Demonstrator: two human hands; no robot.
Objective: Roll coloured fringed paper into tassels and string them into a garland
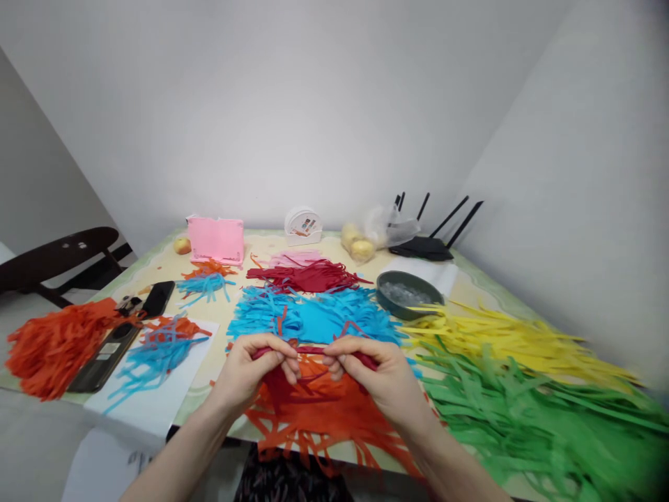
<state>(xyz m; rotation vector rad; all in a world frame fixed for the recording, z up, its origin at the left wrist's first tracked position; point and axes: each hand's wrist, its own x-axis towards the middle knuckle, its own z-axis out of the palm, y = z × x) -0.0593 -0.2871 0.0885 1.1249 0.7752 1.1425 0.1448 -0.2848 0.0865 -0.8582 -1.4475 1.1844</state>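
From here, a thin dark red strip runs nearly level between the fingers of both hands, above shredded orange paper.

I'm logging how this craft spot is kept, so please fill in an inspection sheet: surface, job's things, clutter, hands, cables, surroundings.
Surface: pale table with green border, largely covered.
Job's things: thin red strip; fringed pieces in blue, orange, yellow and green.
Clutter: phone at left; bowl and bagged fruit toward the back.
Hands: left hand and right hand pinch the red strip between them.
Cables: nothing seen.
Surroundings: plain wall behind; dark chair at left.
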